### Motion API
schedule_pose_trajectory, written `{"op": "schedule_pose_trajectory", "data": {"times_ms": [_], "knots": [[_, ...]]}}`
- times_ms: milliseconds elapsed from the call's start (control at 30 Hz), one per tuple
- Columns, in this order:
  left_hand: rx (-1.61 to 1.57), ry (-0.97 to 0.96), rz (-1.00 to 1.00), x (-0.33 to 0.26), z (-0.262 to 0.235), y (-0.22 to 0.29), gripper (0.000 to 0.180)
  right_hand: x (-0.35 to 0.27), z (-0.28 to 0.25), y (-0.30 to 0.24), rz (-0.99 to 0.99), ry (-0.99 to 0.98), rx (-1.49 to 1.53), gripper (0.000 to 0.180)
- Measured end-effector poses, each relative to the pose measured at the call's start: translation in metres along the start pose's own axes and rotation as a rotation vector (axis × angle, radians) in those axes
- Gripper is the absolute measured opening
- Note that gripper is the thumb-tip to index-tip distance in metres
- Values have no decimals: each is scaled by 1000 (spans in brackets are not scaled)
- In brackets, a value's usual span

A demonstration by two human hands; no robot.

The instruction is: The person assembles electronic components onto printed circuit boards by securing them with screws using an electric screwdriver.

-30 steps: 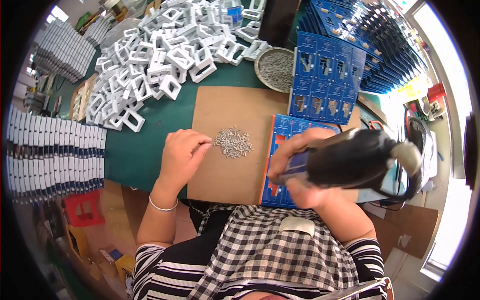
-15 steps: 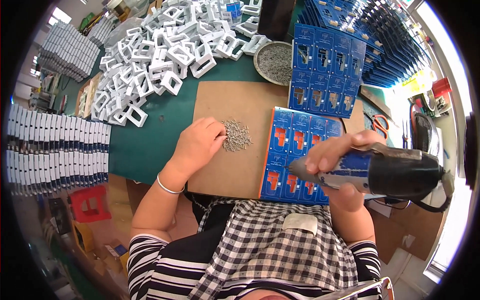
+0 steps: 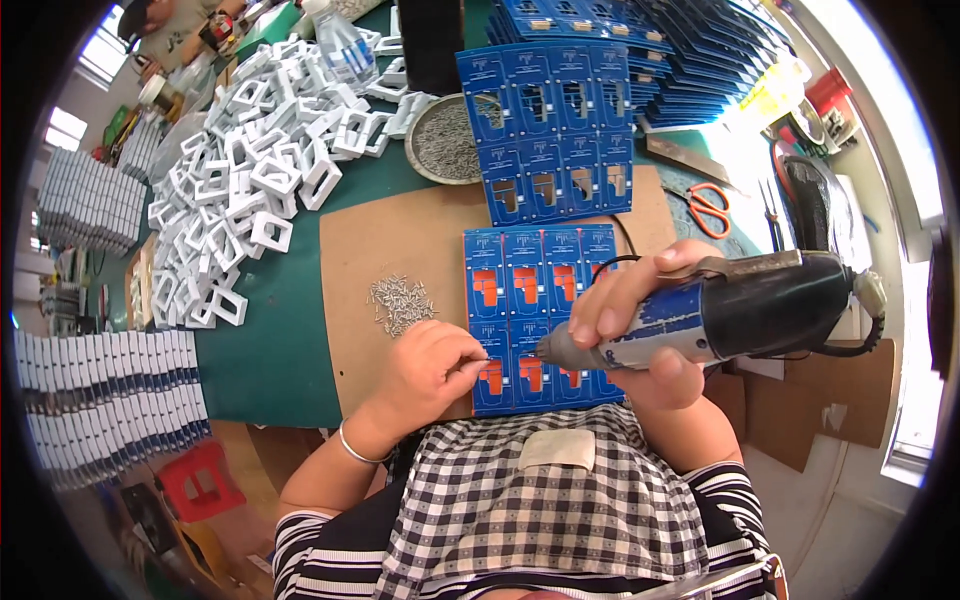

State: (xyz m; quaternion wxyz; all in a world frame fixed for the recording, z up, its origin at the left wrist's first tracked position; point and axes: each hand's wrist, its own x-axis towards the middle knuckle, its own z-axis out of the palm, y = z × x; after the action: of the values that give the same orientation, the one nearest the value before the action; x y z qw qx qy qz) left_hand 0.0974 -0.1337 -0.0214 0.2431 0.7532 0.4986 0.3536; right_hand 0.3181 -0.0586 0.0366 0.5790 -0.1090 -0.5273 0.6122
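My right hand [image 3: 640, 335] is wrapped round a blue, grey and black electric screwdriver [image 3: 770, 305]. Its tip points left, over the blue circuit board panel [image 3: 525, 310] that lies in front of me with orange showing through its cutouts. At the panel's left edge my left hand [image 3: 432, 370] is closed in a pinch; a tiny pale piece, seemingly a screw [image 3: 484, 361], shows at its fingertips. Just beyond that hand lies a loose heap of small screws [image 3: 402, 304] on the brown board [image 3: 350, 250].
White plastic frames [image 3: 260, 170] are heaped at the far left, near a clear bottle [image 3: 345, 50]. A round dish of screws [image 3: 445, 140] sits behind another blue panel [image 3: 555, 135]. Stacked panels [image 3: 690, 50] and orange-handled scissors [image 3: 708, 210] are at right. White-and-blue stacked parts [image 3: 110, 400] line the left.
My left hand has gone from the screw heap to the panel's left edge, pinching a small piece. The screwdriver stays over the panel. The whole view has shifted, and a person shows at the far left.
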Motion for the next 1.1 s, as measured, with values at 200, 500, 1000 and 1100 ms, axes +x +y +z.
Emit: {"op": "schedule_pose_trajectory", "data": {"times_ms": [200, 500, 1000, 1100], "knots": [[128, 62, 23, 2, 5, -7, 15, -5, -10, -2, 7, 28, 6, 58], [171, 8, 11, 5, 18, 5, 16, -9, -6, -1, 62, 49, 12, 62], [303, 2, 31, 9, 17, 14, 17, -1, -14, 1, 5, -285, -73, 58], [301, 10, 15, 7, 18, 13, 17, 1, -9, 8, -1, -320, -46, 63]]}}
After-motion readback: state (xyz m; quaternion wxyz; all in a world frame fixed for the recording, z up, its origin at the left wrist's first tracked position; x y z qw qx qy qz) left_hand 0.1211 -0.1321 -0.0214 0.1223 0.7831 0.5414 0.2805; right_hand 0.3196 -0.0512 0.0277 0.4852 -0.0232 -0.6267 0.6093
